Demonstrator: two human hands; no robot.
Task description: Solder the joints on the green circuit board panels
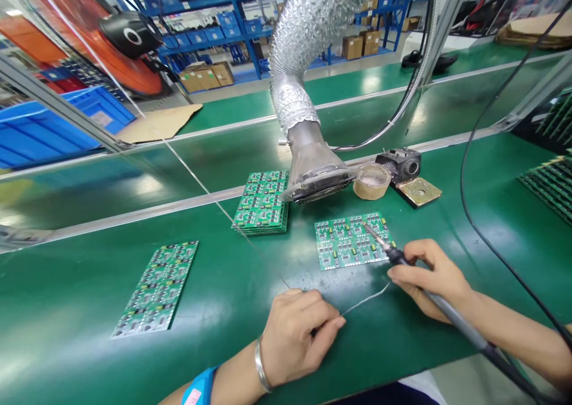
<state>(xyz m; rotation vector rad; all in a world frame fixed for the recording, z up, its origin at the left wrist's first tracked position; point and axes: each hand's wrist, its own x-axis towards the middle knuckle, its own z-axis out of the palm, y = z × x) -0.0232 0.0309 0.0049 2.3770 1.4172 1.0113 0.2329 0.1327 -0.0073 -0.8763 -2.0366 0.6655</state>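
My right hand is closed around a soldering iron, whose tip slants over the upper part of a green circuit board panel lying flat on the bench. Whether the tip touches the board, I cannot tell. Closed in a pinch, my left hand holds a thin strand of solder wire in front of the panel. The wire's free end curves up to beside my right fingers. A metal bangle and a blue wrist strap are on my left wrist.
A fume hood nozzle hangs behind the panel, by a stack of boards. More boards lie at left. Behind are a tape roll, a soldering iron stand and a sponge tray. A black cable crosses the right side.
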